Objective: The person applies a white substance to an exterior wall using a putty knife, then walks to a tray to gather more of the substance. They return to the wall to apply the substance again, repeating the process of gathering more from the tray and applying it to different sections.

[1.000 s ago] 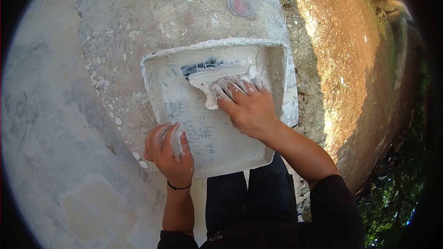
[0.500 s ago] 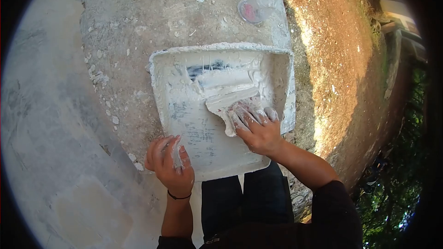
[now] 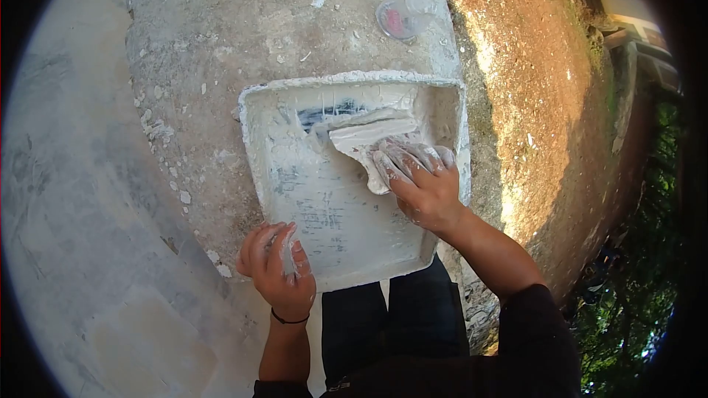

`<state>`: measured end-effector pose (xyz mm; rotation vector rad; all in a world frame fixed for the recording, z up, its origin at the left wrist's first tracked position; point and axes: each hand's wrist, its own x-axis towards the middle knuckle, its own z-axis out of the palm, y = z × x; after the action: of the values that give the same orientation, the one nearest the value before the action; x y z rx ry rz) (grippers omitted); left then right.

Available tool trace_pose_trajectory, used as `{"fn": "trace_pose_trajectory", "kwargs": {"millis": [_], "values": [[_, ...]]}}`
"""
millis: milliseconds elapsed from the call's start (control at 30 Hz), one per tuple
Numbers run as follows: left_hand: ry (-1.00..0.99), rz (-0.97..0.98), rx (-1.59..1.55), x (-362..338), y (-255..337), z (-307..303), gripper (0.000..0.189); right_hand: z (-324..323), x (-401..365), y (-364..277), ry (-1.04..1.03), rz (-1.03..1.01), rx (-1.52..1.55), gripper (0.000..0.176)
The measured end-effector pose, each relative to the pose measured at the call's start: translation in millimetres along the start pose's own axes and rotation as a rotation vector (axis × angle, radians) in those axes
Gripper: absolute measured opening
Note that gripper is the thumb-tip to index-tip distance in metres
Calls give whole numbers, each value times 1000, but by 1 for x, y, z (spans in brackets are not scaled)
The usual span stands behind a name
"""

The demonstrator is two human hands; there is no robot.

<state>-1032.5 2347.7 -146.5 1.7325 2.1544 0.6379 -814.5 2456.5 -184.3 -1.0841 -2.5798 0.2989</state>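
Right, eyes on the scraper [image 3: 372, 134]: it sits in the far-right part of the tray [image 3: 332, 79], clasped in the right hand [image 3: 423, 186], fingers pressed over its back. From that hand it reaches up and to the left, its long straight edge facing away from the person and running nearly side to side, tipped up a touch at the right. The left hand [image 3: 279, 262] is well apart from it, curled at the tray's near left corner; whether it's gripping the rim, I can't tell. And the textures! Thick, creamy white paste [image 3: 380, 114] is heaped along that edge, thinning to a streaky film with dark patches below. Around it, a crusty, squared-off rim, then a rough, flake-spotted slab [image 3: 221, 48] bearing a see-through cup [image 3: 398, 22].
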Motion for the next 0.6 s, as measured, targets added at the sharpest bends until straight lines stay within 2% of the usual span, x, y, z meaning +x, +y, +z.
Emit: {"fn": "trace_pose_trajectory", "kwargs": {"millis": [167, 233, 300, 400, 433, 500, 567, 600], "values": [[-33, -7, -31, -4, -4, 1, 18, -9, -37, -29, -31, -6, -16, 30], [-32, -5, -42, -4, -4, 0, 18, 1, -43, -35, -57, -91, -17, 29], [-37, -4, -40, -4, -4, -2, 18, -2, -37, -34, -59, -89, -27, 25], [-34, 7, -63, -4, -6, -6, 18, -22, -1, -23, -308, 19, 79, 17], [-24, 11, -63, -3, -6, -6, 19, -29, 14, -16, -306, 23, 76, 17], [-8, 17, -64, -2, -5, -7, 19, -37, 37, -5, -529, 123, 190, 16], [-13, 23, -57, -2, -6, -9, 19, -32, 39, -3, -498, 119, 225, 16], [-10, 21, -56, -3, -6, -10, 19, -30, 40, -4, -602, 108, 235, 18]]}}
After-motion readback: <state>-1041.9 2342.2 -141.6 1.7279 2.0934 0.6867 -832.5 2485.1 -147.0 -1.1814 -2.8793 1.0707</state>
